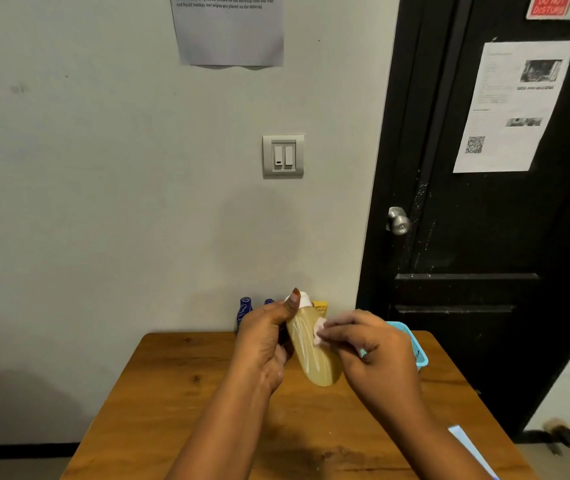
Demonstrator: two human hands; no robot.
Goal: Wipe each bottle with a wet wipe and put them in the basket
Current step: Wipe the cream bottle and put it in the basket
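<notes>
Left hand (262, 337) grasps one clear plastic bottle of amber liquid with white cap (311, 355), tilted above brown wooden table (179, 393); right hand (370, 351) pinches one small white wet wipe (318, 329) against bottle side. Behind, by the wall: two dark blue patterned bottles (244, 311), one yellow container (321, 305). One light blue plastic basket (416, 346) just right of the hands. Red door sign (550, 5) reads "DO NOT DISTURB"
</notes>
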